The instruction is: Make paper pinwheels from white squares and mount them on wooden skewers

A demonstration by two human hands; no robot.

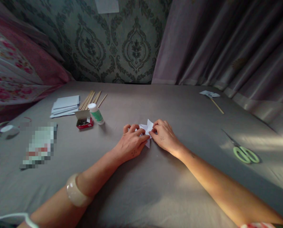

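A white folded paper pinwheel (145,127) lies on the grey cloth between my hands, its pointed blades sticking out above and below my fingers. My left hand (133,139) rests over its left side, with thumb and forefinger closed on the paper near the middle. From the right, my right hand (165,134) pinches the right edge with thumb and curled fingers. The fingertips cover part of the centre, so I cannot see whether anything small is held there. At the back right lies another paper pinwheel (209,93) fixed to a thin wooden stick (217,106).
Green-handled scissors (246,154) lie at the right. Left of my hands stand a white-capped glue bottle (97,114) and an open red box (84,123) of small metal pieces. Behind are wooden sticks (87,100) and stacked white paper (66,104). A blurred packet (40,145) lies far left.
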